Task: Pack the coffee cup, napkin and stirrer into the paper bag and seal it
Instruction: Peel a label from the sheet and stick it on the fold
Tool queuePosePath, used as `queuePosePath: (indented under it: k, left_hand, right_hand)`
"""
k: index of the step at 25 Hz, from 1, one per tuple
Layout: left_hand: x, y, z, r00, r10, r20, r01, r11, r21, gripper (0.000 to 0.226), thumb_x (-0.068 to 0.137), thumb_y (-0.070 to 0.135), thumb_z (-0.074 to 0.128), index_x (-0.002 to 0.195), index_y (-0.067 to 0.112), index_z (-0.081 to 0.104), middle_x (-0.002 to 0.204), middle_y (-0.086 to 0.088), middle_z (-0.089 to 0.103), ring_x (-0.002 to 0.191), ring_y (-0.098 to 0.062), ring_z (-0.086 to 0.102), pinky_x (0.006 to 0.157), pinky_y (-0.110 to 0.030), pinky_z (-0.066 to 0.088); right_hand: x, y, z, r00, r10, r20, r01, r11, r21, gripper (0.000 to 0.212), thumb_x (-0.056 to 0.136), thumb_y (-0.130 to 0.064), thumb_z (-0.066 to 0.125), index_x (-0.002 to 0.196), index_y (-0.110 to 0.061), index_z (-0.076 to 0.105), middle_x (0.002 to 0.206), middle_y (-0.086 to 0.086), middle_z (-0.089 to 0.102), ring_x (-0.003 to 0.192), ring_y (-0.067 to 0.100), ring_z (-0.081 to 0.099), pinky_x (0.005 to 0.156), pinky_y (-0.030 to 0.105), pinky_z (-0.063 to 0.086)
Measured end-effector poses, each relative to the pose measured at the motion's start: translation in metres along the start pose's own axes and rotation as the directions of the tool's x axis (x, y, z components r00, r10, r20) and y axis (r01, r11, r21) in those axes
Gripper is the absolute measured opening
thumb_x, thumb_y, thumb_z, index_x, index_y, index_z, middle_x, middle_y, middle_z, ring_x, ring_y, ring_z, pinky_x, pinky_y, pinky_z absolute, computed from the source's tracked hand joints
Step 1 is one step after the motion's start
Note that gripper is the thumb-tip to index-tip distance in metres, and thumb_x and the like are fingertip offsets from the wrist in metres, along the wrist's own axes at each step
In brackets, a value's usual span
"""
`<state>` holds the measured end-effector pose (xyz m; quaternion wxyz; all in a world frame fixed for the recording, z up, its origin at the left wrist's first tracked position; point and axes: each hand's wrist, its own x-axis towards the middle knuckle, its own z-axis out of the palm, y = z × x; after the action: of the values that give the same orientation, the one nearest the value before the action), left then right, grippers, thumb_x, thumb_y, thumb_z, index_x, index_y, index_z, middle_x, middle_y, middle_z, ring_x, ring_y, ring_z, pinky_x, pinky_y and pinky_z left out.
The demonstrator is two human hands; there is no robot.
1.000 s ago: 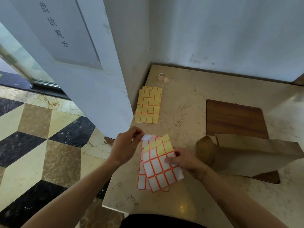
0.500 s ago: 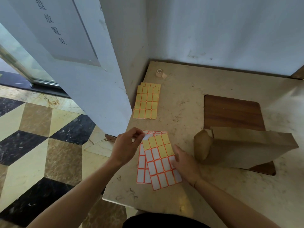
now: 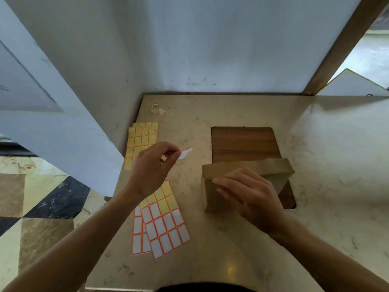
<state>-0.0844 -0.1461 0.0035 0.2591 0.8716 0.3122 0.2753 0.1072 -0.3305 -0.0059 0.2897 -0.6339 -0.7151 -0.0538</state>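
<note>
The brown paper bag [image 3: 248,167] stands on the counter with its top folded over. My right hand [image 3: 250,194] lies on its front with straight fingers, pressing the folded flap. My left hand [image 3: 153,167] hovers above the counter to the bag's left and pinches a small white sticker label [image 3: 186,153] between thumb and forefinger. Two sheets of white labels with orange borders [image 3: 162,226] lie below that hand, part of the top one peeled bare. The cup, napkin and stirrer are not visible.
The marble counter [image 3: 231,249] has a brown wooden inset [image 3: 244,142] behind the bag. Spent yellow label sheets [image 3: 141,142] lie at the left edge, a small tape roll [image 3: 155,108] in the far corner. Walls close the back and left; the counter's left edge drops to tiled floor.
My left hand has lifted the peeled label up and right, toward the bag. My right hand left the label sheet and now presses the bag's folded top. The sheet lies flat on the counter.
</note>
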Motion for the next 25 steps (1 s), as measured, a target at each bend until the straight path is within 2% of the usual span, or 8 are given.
queuePosePath:
  k: [2,5,9,13,15,18,22,25]
  left_hand:
    - [0.015,0.021,0.014,0.999,0.049,0.009,-0.049,0.998,0.045,0.007,0.091,0.019,0.062,0.097,0.018,0.066,0.091,0.007,0.066,0.08,-0.004,0.06,0.065,-0.018,0.051]
    - [0.031,0.048,0.038,0.997,0.077,0.004,-0.077,0.992,0.098,0.007,0.091,0.018,0.062,0.097,0.015,0.066,0.091,0.002,0.068,0.078,-0.01,0.061,0.065,-0.029,0.055]
    - [0.039,0.068,0.062,0.992,0.117,0.039,-0.122,0.978,0.172,0.008,0.091,0.016,0.063,0.098,0.012,0.067,0.091,-0.003,0.069,0.076,-0.016,0.062,0.062,-0.038,0.057]
    - [0.038,0.079,0.071,0.97,0.224,0.095,-0.242,0.926,0.289,0.006,0.089,0.014,0.066,0.095,0.012,0.066,0.086,-0.005,0.069,0.071,-0.017,0.061,0.052,-0.034,0.054]
    - [0.036,0.083,0.075,0.932,0.314,0.182,-0.358,0.877,0.321,0.009,0.092,0.019,0.059,0.096,0.013,0.066,0.085,-0.005,0.068,0.07,-0.018,0.061,0.051,-0.027,0.049]
    - [0.026,0.084,0.082,0.856,0.394,0.335,-0.491,0.822,0.288,0.013,0.093,0.024,0.057,0.099,0.015,0.064,0.088,-0.005,0.067,0.073,-0.018,0.058,0.056,-0.029,0.046]
    - [0.008,0.089,0.086,0.835,0.397,0.381,-0.51,0.818,0.265,0.011,0.088,0.019,0.068,0.098,0.014,0.067,0.09,-0.007,0.067,0.074,-0.021,0.057,0.058,-0.031,0.046]
    - [0.0,0.097,0.09,0.836,0.395,0.38,-0.503,0.828,0.246,0.011,0.094,0.021,0.06,0.096,0.014,0.067,0.088,-0.005,0.067,0.073,-0.022,0.056,0.058,-0.034,0.045]
  right_hand:
    - [-0.014,0.04,-0.018,0.997,0.076,0.001,-0.075,0.99,-0.12,0.026,0.094,-0.03,0.056,0.113,-0.019,0.07,0.11,-0.002,0.069,0.098,0.017,0.061,0.079,0.033,0.053]
    - [-0.026,0.084,-0.033,0.985,0.113,0.133,-0.084,0.975,-0.207,0.034,0.091,-0.038,0.049,0.116,-0.022,0.068,0.112,-0.004,0.07,0.097,0.02,0.062,0.074,0.04,0.054]
    - [-0.024,0.098,-0.031,0.973,0.052,0.224,-0.013,0.985,-0.17,0.029,0.09,-0.036,0.048,0.107,-0.026,0.069,0.099,-0.007,0.073,0.083,0.016,0.064,0.063,0.03,0.053]
    - [-0.019,0.099,-0.036,0.953,0.031,0.302,-0.007,0.997,-0.078,0.021,0.09,-0.034,0.052,0.099,-0.029,0.069,0.088,-0.01,0.072,0.071,0.012,0.058,0.057,0.02,0.04]
    - [-0.023,0.096,-0.041,0.945,-0.004,0.328,0.022,0.998,-0.052,0.021,0.087,-0.035,0.053,0.098,-0.03,0.07,0.087,-0.01,0.071,0.069,0.012,0.057,0.054,0.021,0.042]
    - [-0.038,0.085,-0.042,0.944,-0.036,0.327,0.064,0.995,-0.074,0.021,0.077,-0.033,0.072,0.097,-0.03,0.071,0.089,-0.008,0.071,0.074,0.013,0.062,0.06,0.024,0.047]
    - [-0.058,0.074,-0.039,0.961,-0.029,0.275,0.053,0.995,-0.08,0.021,0.089,-0.034,0.054,0.097,-0.026,0.072,0.087,-0.005,0.071,0.073,0.016,0.063,0.058,0.027,0.042]
    - [-0.067,0.071,-0.037,0.971,-0.029,0.236,0.057,0.992,-0.114,0.02,0.091,-0.028,0.054,0.096,-0.024,0.072,0.088,-0.003,0.071,0.072,0.018,0.062,0.06,0.027,0.038]
